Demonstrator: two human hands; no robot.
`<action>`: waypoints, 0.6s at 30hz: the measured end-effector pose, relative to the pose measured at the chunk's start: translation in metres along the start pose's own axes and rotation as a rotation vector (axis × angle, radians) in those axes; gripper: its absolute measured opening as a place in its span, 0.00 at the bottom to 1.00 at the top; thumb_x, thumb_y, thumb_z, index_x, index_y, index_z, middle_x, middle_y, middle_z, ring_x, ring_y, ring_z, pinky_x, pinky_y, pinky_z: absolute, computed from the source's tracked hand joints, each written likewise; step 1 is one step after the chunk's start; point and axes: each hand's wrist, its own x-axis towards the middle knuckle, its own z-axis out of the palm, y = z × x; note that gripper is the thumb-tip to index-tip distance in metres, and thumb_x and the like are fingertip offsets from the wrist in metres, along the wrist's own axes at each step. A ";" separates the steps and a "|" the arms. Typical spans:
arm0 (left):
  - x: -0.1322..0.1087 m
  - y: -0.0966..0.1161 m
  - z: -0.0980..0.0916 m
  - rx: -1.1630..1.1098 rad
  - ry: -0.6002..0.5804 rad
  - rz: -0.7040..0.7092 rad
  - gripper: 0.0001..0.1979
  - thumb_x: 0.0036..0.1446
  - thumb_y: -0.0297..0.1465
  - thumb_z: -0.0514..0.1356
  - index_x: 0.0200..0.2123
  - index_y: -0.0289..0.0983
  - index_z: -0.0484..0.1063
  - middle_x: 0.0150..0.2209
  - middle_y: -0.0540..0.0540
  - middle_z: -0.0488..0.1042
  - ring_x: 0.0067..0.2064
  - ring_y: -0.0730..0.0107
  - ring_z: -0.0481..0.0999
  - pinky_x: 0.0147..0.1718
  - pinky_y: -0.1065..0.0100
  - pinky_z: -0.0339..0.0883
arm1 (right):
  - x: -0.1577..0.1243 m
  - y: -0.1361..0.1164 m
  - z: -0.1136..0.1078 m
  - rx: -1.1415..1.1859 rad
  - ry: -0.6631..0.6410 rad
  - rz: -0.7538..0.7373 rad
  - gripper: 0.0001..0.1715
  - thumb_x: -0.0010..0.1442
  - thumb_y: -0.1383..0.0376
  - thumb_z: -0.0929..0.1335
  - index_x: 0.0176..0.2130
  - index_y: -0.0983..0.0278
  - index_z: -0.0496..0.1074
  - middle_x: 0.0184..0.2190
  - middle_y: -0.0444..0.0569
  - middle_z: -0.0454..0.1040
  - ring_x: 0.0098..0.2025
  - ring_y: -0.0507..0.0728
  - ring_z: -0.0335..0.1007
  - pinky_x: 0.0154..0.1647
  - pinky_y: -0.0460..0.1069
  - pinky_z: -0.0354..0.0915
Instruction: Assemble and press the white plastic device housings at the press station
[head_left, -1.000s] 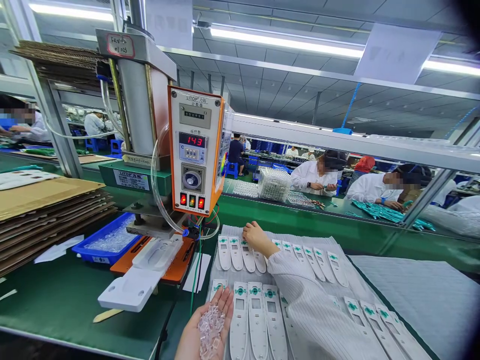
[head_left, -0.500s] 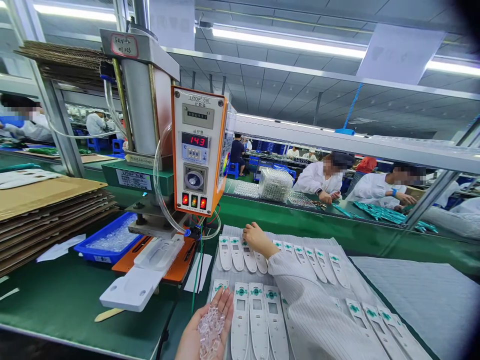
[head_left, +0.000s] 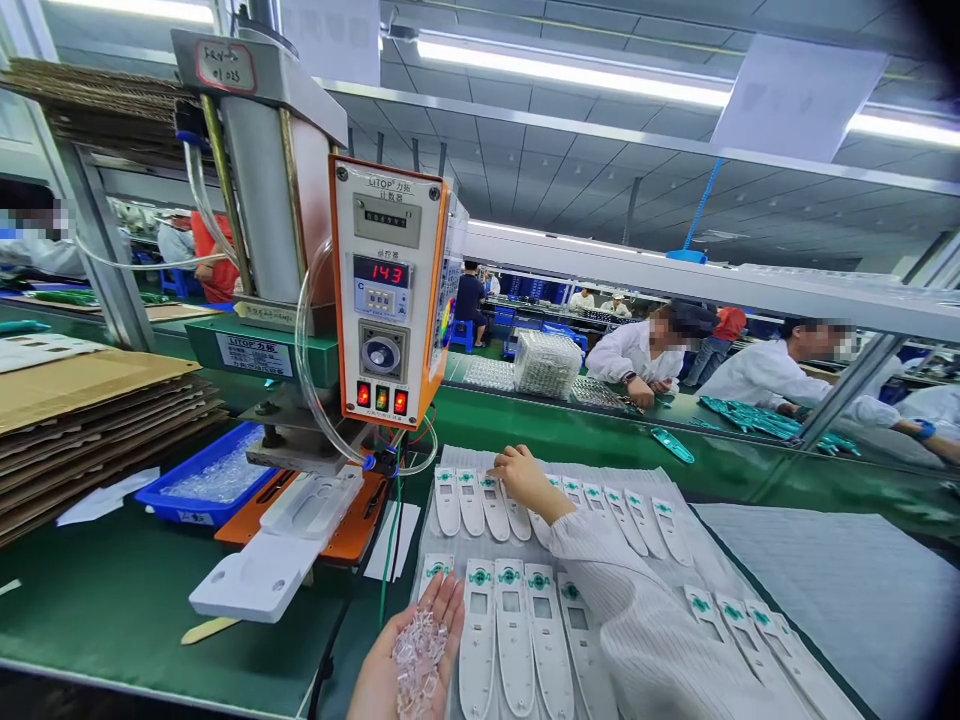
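My left hand (head_left: pixel 416 645) is palm up and cupped around a heap of small clear plastic pieces (head_left: pixel 420 655), beside the front row of white plastic housings (head_left: pixel 514 640). Each visible housing is long, with a rectangular window and a green part near its top. Over the back row, my right hand (head_left: pixel 529 482) has its fingertips together at the top of a white housing (head_left: pixel 493 510). Whatever those fingers hold is hidden. My right sleeve covers part of both rows.
A press (head_left: pixel 274 200) with an orange-edged control box (head_left: pixel 386 290) stands left, a white fixture (head_left: pixel 255 575) beneath it. Near it are a blue tray (head_left: pixel 199 515) of clear pieces and stacked cardboard (head_left: pixel 97 410). Co-workers sit across a green ledge (head_left: pixel 600 430).
My right hand has shifted slightly right along the back row. My left hand still cups the clear pieces. A teal piece now lies apart on the far bench, and a co-worker's arm reaches farther right.
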 end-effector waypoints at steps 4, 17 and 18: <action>-0.003 -0.004 0.004 -0.023 -0.018 -0.007 0.25 0.63 0.23 0.44 0.63 0.24 0.58 0.42 0.30 0.80 0.46 0.54 0.81 0.39 0.62 0.78 | -0.014 -0.020 -0.023 0.141 0.086 0.020 0.14 0.64 0.70 0.64 0.46 0.62 0.76 0.44 0.53 0.75 0.48 0.58 0.65 0.49 0.54 0.58; 0.001 -0.009 0.013 -0.106 -0.035 0.005 0.15 0.61 0.19 0.49 0.46 0.25 0.72 0.33 0.39 0.79 0.29 0.67 0.80 0.33 0.62 0.79 | -0.077 -0.106 -0.070 0.424 0.196 -0.385 0.12 0.66 0.57 0.65 0.44 0.55 0.76 0.43 0.43 0.74 0.46 0.53 0.61 0.47 0.51 0.52; 0.001 -0.010 0.013 -0.103 -0.038 0.003 0.14 0.61 0.19 0.49 0.44 0.25 0.72 0.32 0.39 0.79 0.29 0.67 0.80 0.33 0.62 0.79 | -0.076 -0.106 -0.068 0.409 0.197 -0.393 0.11 0.66 0.58 0.65 0.43 0.55 0.76 0.43 0.42 0.74 0.46 0.53 0.61 0.47 0.51 0.52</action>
